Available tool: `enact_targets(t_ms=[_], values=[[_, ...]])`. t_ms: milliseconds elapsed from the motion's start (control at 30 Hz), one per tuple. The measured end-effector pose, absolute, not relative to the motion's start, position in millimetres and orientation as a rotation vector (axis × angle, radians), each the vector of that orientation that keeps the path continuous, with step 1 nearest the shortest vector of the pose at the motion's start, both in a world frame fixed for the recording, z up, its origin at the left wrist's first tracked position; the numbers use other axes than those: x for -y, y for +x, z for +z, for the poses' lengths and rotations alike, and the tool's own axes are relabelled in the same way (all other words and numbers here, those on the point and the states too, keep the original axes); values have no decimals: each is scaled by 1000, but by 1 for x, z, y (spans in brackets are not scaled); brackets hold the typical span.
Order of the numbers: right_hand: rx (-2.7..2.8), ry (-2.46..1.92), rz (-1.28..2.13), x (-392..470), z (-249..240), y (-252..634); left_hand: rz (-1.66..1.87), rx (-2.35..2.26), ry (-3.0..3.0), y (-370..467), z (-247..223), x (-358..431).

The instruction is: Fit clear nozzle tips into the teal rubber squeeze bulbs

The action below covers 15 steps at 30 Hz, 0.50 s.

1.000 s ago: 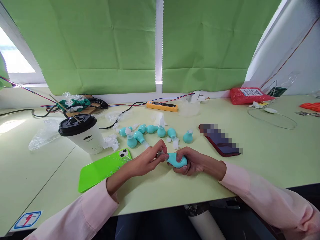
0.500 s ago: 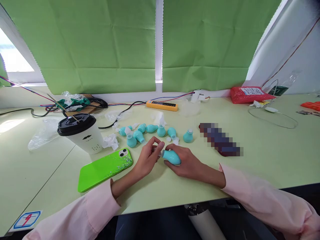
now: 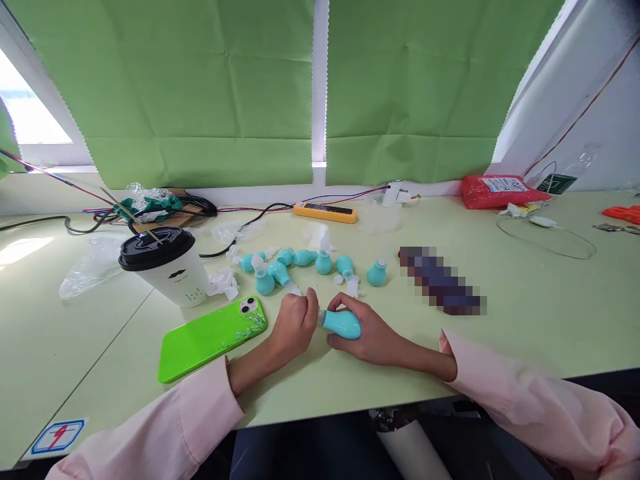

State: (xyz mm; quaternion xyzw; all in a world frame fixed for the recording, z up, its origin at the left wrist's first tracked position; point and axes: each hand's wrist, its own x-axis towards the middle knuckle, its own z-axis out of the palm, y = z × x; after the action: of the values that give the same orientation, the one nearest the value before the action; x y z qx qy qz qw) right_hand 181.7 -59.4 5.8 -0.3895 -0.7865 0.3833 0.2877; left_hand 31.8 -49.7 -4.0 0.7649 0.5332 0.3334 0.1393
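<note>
Right hand [image 3: 373, 333]: grip part-closed round a turquoise rubber bulb [image 3: 343, 324], neck toward the left hand, low above the bench [image 3: 310, 393]. Left hand [image 3: 295, 323]: grip closed at the clear neck piece [image 3: 321, 318]; exact hold hidden. Risks: squeezed smooth bulb slipping free; neck piece popping off under an uneven pull.

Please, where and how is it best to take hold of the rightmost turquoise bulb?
I would take the bulb by its round belly, fingers on opposite sides, coming from its right. It stands upright, and the belly gives a wider grip than the narrow neck under the white top. The other bulbs lie to its left.
</note>
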Motion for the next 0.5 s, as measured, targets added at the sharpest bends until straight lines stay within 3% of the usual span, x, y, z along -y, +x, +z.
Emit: enact_targets(t_ms=[200, 367, 500], values=[[1997, -1030, 1815, 49, 11, 184, 813, -1346, 2305, 33, 10, 55], [1881, -919, 1543, 39, 24, 193, 1064, -1468, 2190, 14, 27, 41], [1699, -899, 1377, 30, 29, 204, 860, -1542, 2502, -1, 34, 24]])
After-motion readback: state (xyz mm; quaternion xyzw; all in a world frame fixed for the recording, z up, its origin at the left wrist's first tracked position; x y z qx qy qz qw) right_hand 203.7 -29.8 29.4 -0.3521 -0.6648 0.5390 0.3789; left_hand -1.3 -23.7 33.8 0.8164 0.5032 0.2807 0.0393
